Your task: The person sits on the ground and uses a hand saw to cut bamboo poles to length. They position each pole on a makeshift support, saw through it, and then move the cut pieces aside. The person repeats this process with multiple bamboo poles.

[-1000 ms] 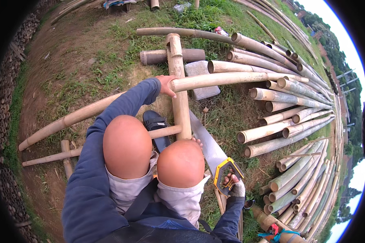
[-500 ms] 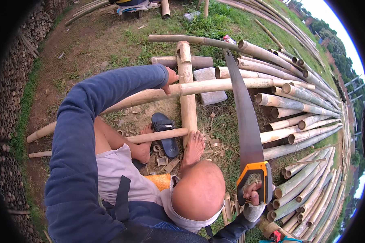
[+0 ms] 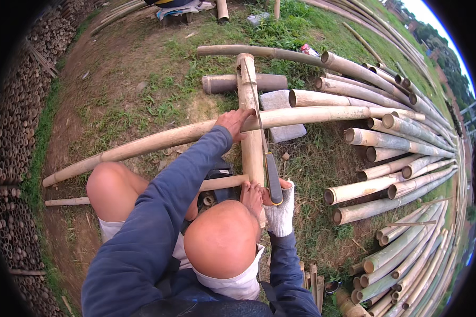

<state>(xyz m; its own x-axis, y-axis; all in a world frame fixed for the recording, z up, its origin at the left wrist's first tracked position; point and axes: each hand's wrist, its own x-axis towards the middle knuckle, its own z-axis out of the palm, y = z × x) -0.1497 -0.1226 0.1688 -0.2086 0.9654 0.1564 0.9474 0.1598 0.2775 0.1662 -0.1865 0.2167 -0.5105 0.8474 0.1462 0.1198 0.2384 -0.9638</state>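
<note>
A long pale bamboo pole [image 3: 169, 138] lies across a thick bamboo support [image 3: 253, 156]. My left hand [image 3: 232, 125] is closed over the pole, its thumb beside the saw blade. In my right hand [image 3: 281, 201], which wears a white fingerless glove, is the handle of a handsaw [image 3: 273, 177], dark with yellow-orange trim. The blade is seen nearly edge-on and crosses the pole just right of my left hand; I cannot tell how deep it sits in the bamboo. My bare foot [image 3: 252, 195] presses near a thin bamboo rod [image 3: 222, 183] that meets the support.
Many cut bamboo poles [image 3: 375, 138] fan out at the right, with another pile [image 3: 402, 259] nearer. Behind the pole lie a grey block [image 3: 283, 103] and a short, thick bamboo piece [image 3: 219, 83]. Stacked bamboo ends [image 3: 16, 158] line the left. My bent knee [image 3: 222, 240] is close below the hands.
The saw has swung from the right, where it was raised with its flat side showing, leftward onto the pole. My left hand has shifted right along the pole to the support.
</note>
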